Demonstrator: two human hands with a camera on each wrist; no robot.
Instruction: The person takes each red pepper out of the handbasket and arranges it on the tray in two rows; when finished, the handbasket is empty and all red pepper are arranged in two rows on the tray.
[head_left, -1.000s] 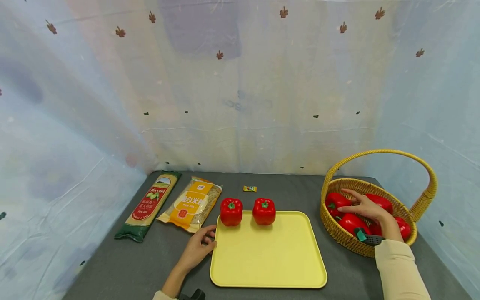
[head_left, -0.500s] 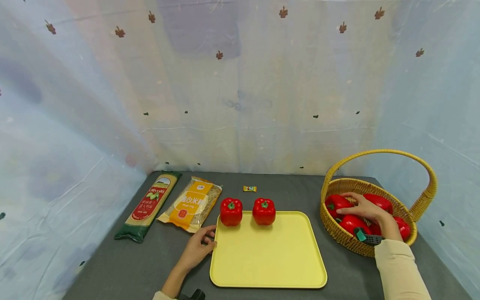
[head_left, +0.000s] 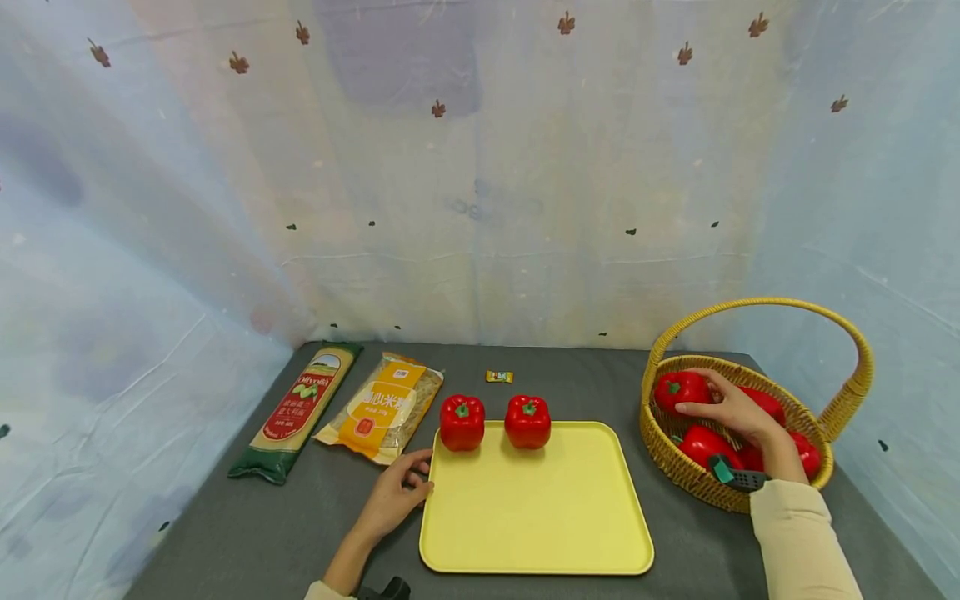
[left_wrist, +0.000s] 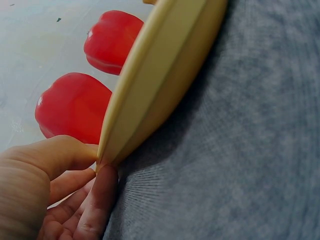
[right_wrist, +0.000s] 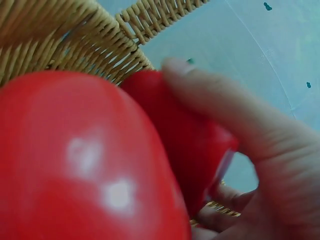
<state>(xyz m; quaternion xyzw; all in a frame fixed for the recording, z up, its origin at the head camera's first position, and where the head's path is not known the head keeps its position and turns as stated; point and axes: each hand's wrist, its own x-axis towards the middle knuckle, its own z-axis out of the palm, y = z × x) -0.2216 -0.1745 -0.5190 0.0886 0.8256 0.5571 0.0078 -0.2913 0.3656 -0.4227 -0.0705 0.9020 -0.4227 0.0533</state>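
My right hand (head_left: pixel 738 410) grips a red bell pepper (head_left: pixel 681 390) inside the wicker basket (head_left: pixel 693 485), thumb on one side and fingers round the far side. In the right wrist view that pepper (right_wrist: pixel 182 135) is partly covered by a larger, nearer red pepper (right_wrist: pixel 85 160). Several other red peppers lie under and around the hand. At the left edge of the yellow tray (head_left: pixel 536 508), my left hand (head_left: pixel 393 497) pinches the rim between thumb and fingers; the left wrist view shows this grip on the tray's edge (left_wrist: pixel 155 75). Two red bell peppers (head_left: pixel 462 423) stand along the tray's far edge.
Left of the tray lie a yellow-and-clear food bag (head_left: pixel 386 408) and a long green-and-red pasta packet (head_left: pixel 300 412). A small yellow wrapped packet (head_left: pixel 499 377) lies behind the tray. The basket's tall handle (head_left: pixel 765 302) arches over its right part. Patterned sheeting surrounds the grey table.
My right hand's fingers have closed round the pepper at the basket's left side, and it has risen a little. The left hand and tray have stayed put.
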